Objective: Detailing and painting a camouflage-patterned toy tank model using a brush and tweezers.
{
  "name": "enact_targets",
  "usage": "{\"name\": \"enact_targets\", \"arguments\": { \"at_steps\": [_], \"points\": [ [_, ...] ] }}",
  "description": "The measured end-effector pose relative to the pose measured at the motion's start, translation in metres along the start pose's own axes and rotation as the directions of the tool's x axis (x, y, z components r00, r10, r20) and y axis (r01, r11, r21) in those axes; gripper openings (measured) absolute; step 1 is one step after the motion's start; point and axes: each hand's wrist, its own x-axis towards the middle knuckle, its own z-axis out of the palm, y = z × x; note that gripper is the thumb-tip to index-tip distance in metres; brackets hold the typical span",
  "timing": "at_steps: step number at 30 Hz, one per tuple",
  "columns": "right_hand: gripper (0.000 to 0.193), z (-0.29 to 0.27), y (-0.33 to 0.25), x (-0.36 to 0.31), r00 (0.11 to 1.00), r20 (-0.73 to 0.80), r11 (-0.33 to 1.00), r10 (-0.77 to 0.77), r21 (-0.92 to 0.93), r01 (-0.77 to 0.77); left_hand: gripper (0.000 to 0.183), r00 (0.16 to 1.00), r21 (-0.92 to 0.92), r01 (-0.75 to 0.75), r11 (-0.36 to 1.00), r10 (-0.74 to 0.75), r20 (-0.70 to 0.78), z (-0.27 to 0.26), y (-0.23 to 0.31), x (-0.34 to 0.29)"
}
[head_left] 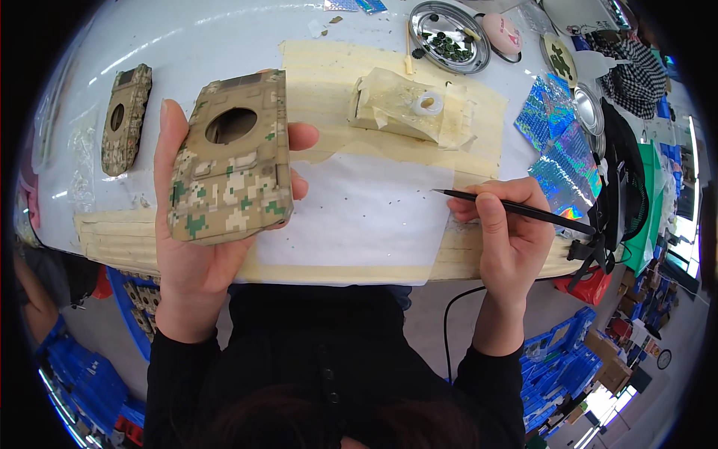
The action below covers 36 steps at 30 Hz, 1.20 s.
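My left hand (pixel 196 273) is closed around a model tank hull (pixel 239 165), held up above the near left of the table. The hull is tan, with green and cream pixel camouflage thickest at its near end and a round hole toward its far end. In my right hand (pixel 512 236) is a slim black pointed tool (pixel 550 215), pinched like a pen. Its light tip points left over a white sheet (pixel 359 224) dotted with small dark specks. The tip stays apart from the hull. Whether the tool is tweezers or a brush I cannot make out.
Another camouflaged hull (pixel 123 120) lies at the left. Beyond the sheet, a tape-wrapped block (pixel 404 112) carries a small white ring. A metal dish (pixel 420 15) holds dark green bits. Shiny holographic sheets (pixel 561 157) and a black bag (pixel 624 172) lie at the right.
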Motion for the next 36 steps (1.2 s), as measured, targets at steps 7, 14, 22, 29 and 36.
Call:
{"name": "enact_targets", "arguments": {
  "at_steps": [7,14,22,29,36],
  "points": [
    [0.008,-0.0001,-0.0007,-0.0002,1.000,-0.020,1.000,0.007,0.011,-0.007,0.071,0.999,-0.035,0.016,0.999,-0.015,0.044,-0.0021,0.0010,0.0007],
    [0.008,-0.0002,-0.0007,-0.0008,1.000,-0.011,1.000,0.011,-0.018,-0.011,0.072,0.998,-0.050,0.026,0.998,-0.023,0.054,-0.0037,0.0015,0.0010],
    [0.008,-0.0001,-0.0006,-0.0012,1.000,-0.007,1.000,0.003,-0.020,-0.003,0.073,0.998,-0.060,0.038,0.998,-0.034,0.056,-0.0047,0.0026,0.0007],
    [0.008,-0.0004,0.0000,-0.0003,1.000,0.000,1.000,0.002,-0.014,-0.002,0.072,0.997,-0.064,0.031,0.997,-0.027,0.069,-0.0049,0.0023,0.0016],
    [0.008,-0.0008,-0.0006,0.0000,1.000,0.006,1.000,0.005,-0.025,-0.005,0.072,0.995,-0.078,0.035,0.996,-0.028,0.093,-0.0059,0.0020,0.0023]
  ]
}}
